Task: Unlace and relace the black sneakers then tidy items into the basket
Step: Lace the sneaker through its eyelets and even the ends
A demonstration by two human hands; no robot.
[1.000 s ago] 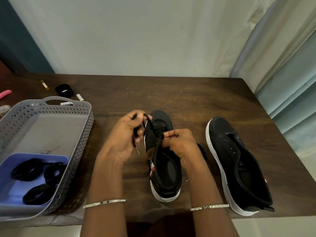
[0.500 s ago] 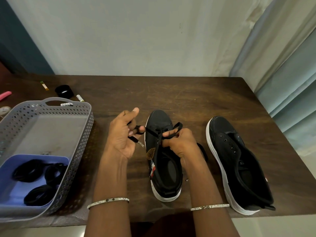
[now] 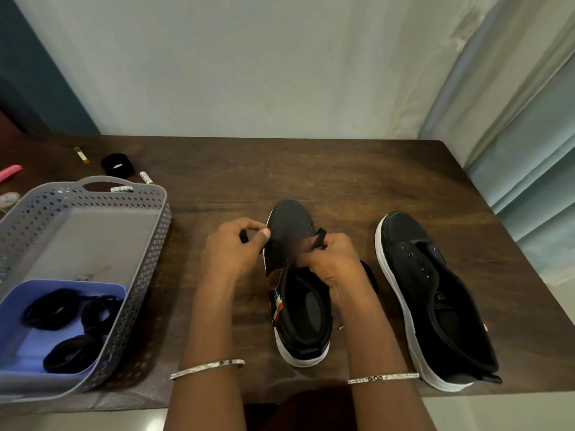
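Left hand (image 3: pixel 231 247) pinched lace (image 3: pixel 320 237) end between thumb and fingers, at left edge of sneaker (image 3: pixel 298 309). Right hand (image 3: pixel 333 259) curled round other lace length over eyelets. Sneaker stood mid-table (image 3: pixel 342 181), toe away, heel near front edge. Second sneaker (image 3: pixel 435 290), unlaced, lay right, apart, heel near front edge. Basket (image 3: pixel 149 259) sat left, apart from hands; tray (image 3: pixel 18 346) with black coils (image 3: pixel 59 306) inside. Bare wood lay beyond toes to wall.
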